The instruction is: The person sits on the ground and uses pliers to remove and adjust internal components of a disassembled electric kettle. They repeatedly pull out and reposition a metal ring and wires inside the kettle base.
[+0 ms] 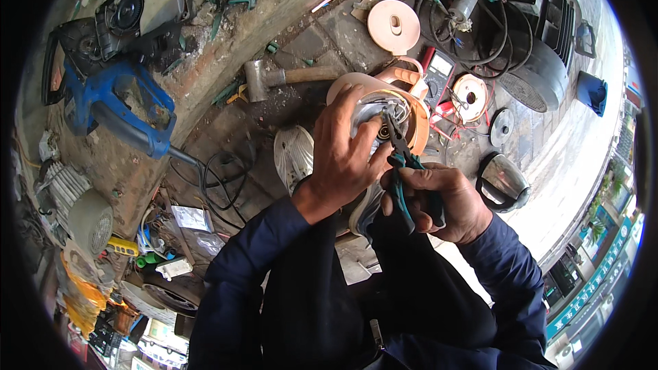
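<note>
A pale pink, kettle-shaped appliance (419,127) lies between my knees with its opening upward, showing wires and a metal part inside. Around its left side curls my left hand (343,151), its fingertips at the rim and over the inner parts. My right hand (442,202) grips pliers (396,138) with teal and black handles. Their jaws reach into the opening beside the fingers of my left hand, among the wires. Whether the jaws pinch a wire is too small to tell.
Beyond the appliance lie a round pink cover (394,26), a hammer (291,77), a multimeter (437,72) and a wire spool (470,98). At right are a motor unit (534,62) and a shiny kettle (502,181). A blue power-tool body (123,109) rests on the ledge at left.
</note>
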`<state>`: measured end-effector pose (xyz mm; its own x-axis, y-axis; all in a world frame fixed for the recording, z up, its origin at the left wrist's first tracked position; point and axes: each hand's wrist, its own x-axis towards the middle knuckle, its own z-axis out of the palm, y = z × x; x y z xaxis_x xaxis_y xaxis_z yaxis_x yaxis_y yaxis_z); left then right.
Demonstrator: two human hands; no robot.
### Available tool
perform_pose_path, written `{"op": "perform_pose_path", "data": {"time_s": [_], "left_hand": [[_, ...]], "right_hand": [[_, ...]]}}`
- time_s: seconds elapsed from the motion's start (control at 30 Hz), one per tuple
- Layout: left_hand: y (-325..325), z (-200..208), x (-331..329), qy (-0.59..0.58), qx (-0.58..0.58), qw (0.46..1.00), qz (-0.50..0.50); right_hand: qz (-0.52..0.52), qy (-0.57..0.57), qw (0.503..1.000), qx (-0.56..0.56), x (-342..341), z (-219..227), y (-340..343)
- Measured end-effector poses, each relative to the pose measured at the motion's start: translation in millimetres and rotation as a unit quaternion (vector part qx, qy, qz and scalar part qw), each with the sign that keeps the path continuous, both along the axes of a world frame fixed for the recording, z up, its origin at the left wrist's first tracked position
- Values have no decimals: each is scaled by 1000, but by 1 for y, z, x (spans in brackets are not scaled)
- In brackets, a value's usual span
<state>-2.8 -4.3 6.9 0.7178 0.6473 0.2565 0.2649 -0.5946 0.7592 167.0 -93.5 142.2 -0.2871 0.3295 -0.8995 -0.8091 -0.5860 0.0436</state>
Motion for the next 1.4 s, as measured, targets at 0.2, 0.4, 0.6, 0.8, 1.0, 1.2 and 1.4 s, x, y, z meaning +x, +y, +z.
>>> {"op": "perform_pose_path", "data": {"time_s": [0.2,0.4,0.6,0.8,1.0,1.2,1.4], "left_hand": [[3,0,-1,-5,-11,1000,-12],[6,2,-5,7,-47,998,-31],[8,2,-6,18,-74,996,-45],[9,1,-5,8,-86,996,-39],[9,0,-6,2,-88,995,-40],[9,-2,-8,6,-82,995,-49],[8,-1,-6,1,-69,997,-42]], "right_hand": [[-97,54,993,-38,-7,-10,0],[-142,72,987,-34,-12,-16,-1],[-184,92,979,-18,-16,-19,-1],[-206,107,973,-3,-18,-17,3],[-227,114,967,5,-20,-15,6],[-222,114,968,9,-21,-16,6],[-226,129,966,-9,-19,-17,5]]}}
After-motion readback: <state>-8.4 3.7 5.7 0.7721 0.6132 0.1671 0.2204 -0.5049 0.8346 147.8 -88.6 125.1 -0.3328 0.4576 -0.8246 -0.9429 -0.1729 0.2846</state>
